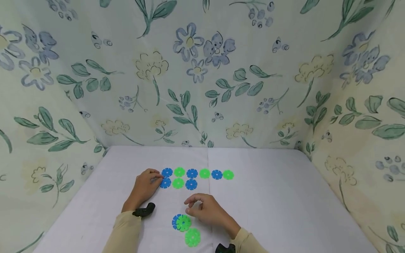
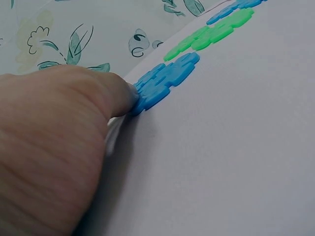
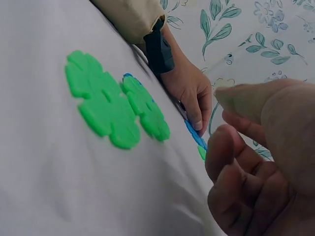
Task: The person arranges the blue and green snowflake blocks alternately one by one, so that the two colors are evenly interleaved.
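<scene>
My left hand [image 1: 146,185] is at the left end of two rows of notched plastic discs, touching the lower row's blue disc [image 1: 165,183] with its fingertips. Directly above lies the upper row's first blue disc [image 1: 167,172]. In the left wrist view, the thumb meets the edge of the blue discs [image 2: 165,83]. The right hand [image 1: 206,208] hovers below the rows with fingers loosely bent and nothing held, as the right wrist view also shows. Near it, a green disc [image 1: 184,223] overlaps a blue disc [image 1: 174,222], and another green disc [image 1: 192,237] lies closer to me.
Blue and green discs alternate along the upper row, out to a green disc [image 1: 228,175] at its right end. The shorter lower row ends in a blue disc [image 1: 191,184]. A white cloth [image 1: 269,211] covers the table; floral curtains [image 1: 202,88] stand behind and at both sides.
</scene>
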`<control>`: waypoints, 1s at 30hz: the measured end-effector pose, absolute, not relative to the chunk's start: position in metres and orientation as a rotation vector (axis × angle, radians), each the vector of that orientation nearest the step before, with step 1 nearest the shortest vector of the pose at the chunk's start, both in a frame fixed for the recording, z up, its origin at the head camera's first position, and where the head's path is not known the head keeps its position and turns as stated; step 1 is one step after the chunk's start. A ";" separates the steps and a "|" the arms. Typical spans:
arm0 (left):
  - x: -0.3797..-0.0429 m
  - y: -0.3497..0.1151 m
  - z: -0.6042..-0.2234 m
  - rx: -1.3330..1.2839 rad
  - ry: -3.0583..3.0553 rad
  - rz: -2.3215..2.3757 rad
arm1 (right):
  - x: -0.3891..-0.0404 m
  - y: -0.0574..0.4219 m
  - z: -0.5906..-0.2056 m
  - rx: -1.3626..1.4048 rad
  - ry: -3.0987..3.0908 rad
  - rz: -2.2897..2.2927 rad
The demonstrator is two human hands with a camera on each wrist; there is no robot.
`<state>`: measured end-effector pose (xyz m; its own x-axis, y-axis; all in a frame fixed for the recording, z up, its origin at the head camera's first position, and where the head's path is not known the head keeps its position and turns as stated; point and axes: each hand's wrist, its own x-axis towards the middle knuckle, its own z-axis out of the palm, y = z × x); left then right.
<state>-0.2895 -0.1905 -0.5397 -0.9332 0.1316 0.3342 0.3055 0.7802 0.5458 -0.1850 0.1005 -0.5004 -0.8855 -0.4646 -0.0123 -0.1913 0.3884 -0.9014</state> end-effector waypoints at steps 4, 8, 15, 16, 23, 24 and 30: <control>-0.288 -0.190 -0.540 -0.338 -2.702 -0.906 | -0.184 0.101 -0.513 -0.654 2.344 -1.477; -0.288 -0.190 -0.538 -0.340 -2.695 -0.886 | -0.187 0.102 -0.522 -0.697 2.329 -1.466; -0.287 -0.190 -0.537 -0.334 -2.695 -0.889 | -0.189 0.105 -0.525 -0.759 2.282 -1.429; -0.287 -0.190 -0.537 -0.333 -2.697 -0.888 | -0.189 0.105 -0.524 -0.764 2.282 -1.421; -0.288 -0.188 -0.537 -0.313 -2.708 -0.897 | -0.190 0.106 -0.523 -0.799 2.360 -1.314; -0.288 -0.188 -0.537 -0.315 -2.707 -0.895 | -0.190 0.106 -0.522 -0.801 2.373 -1.301; -0.288 -0.190 -0.540 -0.314 -2.704 -0.904 | -0.187 0.104 -0.521 -0.821 2.411 -1.250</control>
<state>-0.2878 -0.1905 -0.5400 -0.9394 0.1173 0.3220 0.2873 0.7818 0.5535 -0.1874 0.1039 -0.5212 -0.7902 -0.6129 -0.0056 -0.3486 0.4569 -0.8183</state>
